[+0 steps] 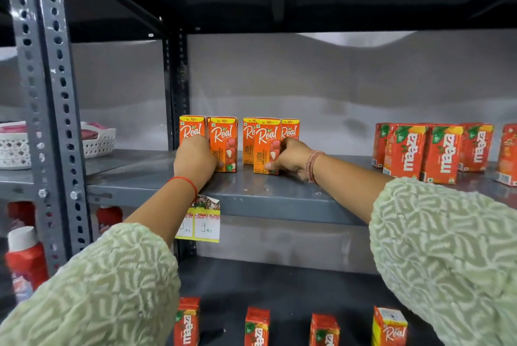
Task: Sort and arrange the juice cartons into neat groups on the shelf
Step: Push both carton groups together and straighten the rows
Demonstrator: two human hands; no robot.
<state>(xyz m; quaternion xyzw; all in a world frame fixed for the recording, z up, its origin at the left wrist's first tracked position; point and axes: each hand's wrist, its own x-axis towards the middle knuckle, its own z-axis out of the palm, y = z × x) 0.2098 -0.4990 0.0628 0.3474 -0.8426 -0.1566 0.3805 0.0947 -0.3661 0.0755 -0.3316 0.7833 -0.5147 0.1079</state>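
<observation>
Gripping Real cartons: left hand (195, 159) one (223, 144), right hand (291, 159) another (267, 145).

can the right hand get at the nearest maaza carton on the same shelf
Probably yes: the right hand is closed on a Real litchi carton, but bare shelf separates it from the nearest Maaza carton.

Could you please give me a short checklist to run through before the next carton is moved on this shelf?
1. Left hand has a hold on a Real carton: ok, fingers wrapped at its left side.
2. Right hand grips the front Real carton: ok.
3. Real cartons stand upright: ok.
4. Real group closed up neatly: not ok, a gap splits it and one carton sits forward.
5. Maaza cartons kept apart on the shelf: ok.
6. Lower shelf sorted: not ok, a stray Real carton stands beside Maaza ones.
</observation>
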